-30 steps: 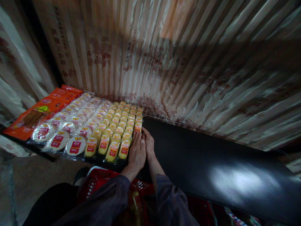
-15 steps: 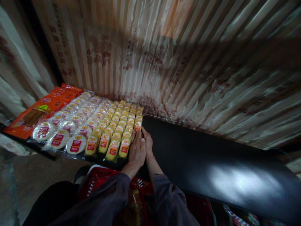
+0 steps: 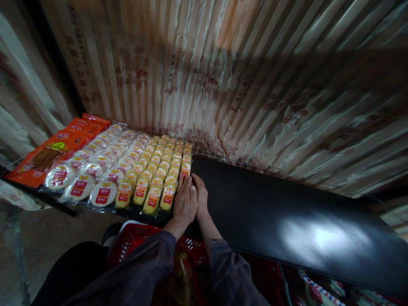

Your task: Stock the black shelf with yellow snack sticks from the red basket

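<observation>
While the L part of the black surface [image 3: 252, 201] is filled w/ snack pkgs [image 3: 114, 174], the L hand [image 3: 185, 206] & R hand [image 3: 202, 198] are placed together at the R edge of the block, side by side & touching. By the L one, the outermost row of yellow oblong cracker packs [image 3: 153, 199] is touched & its near end partly hidden; the R one is set alongside, fingertips toward the back. Whether anything is gripped under them can't be told. The yellow packs are lined up in rows running front to back, w/ red labels seen on the front ones. To their L, round white rice-cracker packs [image 3: 103, 194] are set in similar rows, & at far L overlapping orange bags [image 3: 53, 152] are laid. Below the front edge, a red basket [image 3: 137, 233] is partly covered by the dark sleeves [image 3: 153, 263]. The back is closed off by a striped, printed curtain [image 3: 180, 67].
</observation>
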Demonstrator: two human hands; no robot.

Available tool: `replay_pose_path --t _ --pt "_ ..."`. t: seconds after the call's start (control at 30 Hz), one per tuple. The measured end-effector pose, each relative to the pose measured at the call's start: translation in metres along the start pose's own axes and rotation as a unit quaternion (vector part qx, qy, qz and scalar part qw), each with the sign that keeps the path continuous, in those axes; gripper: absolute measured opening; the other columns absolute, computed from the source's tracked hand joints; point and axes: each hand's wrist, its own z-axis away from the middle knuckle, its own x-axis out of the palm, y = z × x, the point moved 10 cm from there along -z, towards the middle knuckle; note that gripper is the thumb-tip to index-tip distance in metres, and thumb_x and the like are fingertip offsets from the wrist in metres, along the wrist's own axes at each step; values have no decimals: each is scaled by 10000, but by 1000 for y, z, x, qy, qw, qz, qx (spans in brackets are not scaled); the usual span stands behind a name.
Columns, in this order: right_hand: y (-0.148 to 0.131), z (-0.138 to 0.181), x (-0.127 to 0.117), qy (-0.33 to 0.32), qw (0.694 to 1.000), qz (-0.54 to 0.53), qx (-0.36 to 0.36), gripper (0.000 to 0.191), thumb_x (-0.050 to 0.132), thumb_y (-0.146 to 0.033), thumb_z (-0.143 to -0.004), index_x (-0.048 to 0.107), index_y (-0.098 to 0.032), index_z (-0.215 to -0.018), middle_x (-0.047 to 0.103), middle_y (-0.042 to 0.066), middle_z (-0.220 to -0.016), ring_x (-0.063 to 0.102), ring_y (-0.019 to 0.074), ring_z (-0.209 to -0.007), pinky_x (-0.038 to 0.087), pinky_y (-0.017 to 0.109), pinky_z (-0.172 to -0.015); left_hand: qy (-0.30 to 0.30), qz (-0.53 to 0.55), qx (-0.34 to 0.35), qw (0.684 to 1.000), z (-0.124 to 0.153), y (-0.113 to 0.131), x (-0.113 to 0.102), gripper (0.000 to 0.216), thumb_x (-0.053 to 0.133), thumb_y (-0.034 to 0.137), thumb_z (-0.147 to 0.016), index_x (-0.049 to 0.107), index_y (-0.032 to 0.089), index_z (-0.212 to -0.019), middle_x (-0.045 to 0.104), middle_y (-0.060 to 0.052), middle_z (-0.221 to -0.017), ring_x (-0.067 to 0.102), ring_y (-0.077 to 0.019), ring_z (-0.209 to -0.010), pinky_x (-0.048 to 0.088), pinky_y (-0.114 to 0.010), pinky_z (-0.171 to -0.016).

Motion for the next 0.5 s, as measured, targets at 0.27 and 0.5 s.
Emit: replay_pose_path --t 0.27,0.5 --pt "-11 32 -21 8 1000 11 4 399 419 -214 -791 652 -152 -1108 677 119 -1131 612 216 -1072 436 428 -1045 -50 -41 93 994 19 30 -1 464 271 265 -949 595 81 -1227 595 -153 -1320 502 -217 -1289 377 -408 -1139" --pt "-29 84 -27 -16 999 31 20 435 418 -161 -774 645 -161 -1146 647 118 -1199 577 218 -1131 427 424 -1055 -107 -22 79 991 70 28 -16 456 262 273 -960 588 117 -1238 546 -130 -1379 470 -185 -1318 352 -357 -1158"
